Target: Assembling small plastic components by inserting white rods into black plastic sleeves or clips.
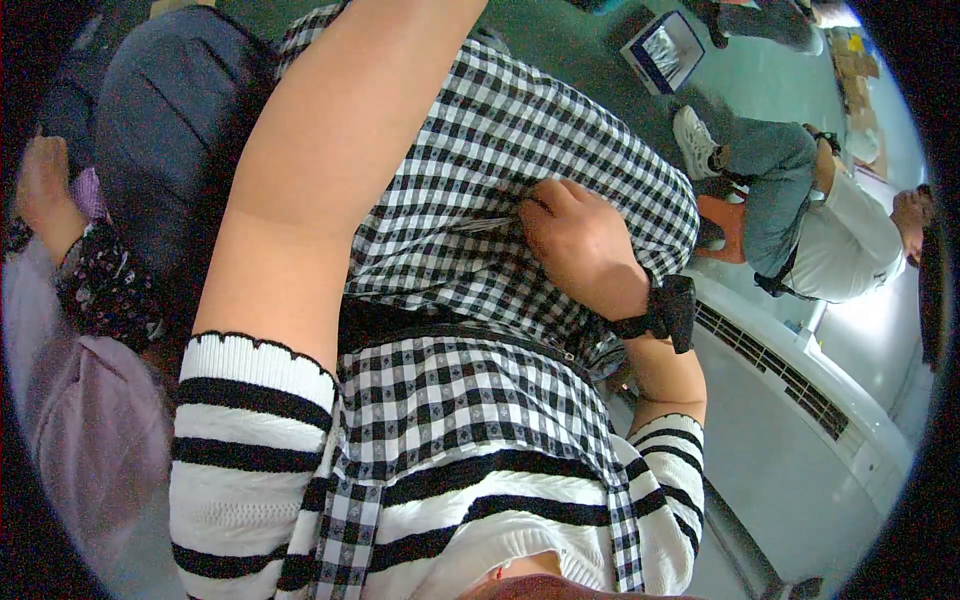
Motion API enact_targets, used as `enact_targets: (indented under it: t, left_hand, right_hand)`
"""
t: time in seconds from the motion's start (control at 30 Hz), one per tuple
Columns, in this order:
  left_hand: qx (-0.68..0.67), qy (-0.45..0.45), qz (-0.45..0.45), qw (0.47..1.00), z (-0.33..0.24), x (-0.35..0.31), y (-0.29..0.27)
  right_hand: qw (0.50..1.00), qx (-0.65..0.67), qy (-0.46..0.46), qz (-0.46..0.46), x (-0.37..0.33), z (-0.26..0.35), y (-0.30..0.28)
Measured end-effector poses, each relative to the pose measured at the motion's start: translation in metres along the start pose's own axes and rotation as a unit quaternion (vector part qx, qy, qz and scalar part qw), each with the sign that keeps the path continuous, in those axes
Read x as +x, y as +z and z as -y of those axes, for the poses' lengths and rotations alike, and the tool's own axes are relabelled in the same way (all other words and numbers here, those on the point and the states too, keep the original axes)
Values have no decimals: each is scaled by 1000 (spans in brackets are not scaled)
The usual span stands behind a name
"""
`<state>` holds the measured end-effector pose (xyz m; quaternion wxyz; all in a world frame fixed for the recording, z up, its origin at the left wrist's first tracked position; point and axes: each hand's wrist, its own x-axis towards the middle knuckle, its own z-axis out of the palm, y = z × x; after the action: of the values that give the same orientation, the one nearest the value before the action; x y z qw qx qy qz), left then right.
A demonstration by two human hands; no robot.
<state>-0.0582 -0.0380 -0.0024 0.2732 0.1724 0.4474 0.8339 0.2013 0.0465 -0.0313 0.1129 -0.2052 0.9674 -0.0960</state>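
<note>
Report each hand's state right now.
Left hand: out of view; cannot be told.
Right hand: closed, fingers curled, over the checked cloth; whether it holds anything cannot be told.

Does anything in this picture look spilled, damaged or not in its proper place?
Nothing looks spilled or damaged. The only slight irregularity is the checked cloth over the lap, creased beside the curled right hand; whether that hand grips something is unclear. The left hand is out of view.

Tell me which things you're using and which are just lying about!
Seems in use:
- right hand; whether it grips anything is unclear
- checked cloth under it

Just about:
- open box on the floor
- white vented unit
</note>
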Motion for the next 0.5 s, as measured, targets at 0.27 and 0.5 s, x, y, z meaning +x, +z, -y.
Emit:
enact_targets:
  t: [0.27,0.5]
  left_hand:
    - [13,-4,-19,1000,-6,-9,7]
    - [1,-2,-2,1000,-3,-5,9]
  right_hand:
    - [964,243,71,-86,-15,-6,-22]
    - [963,246,102,-48,-15,-6,4]
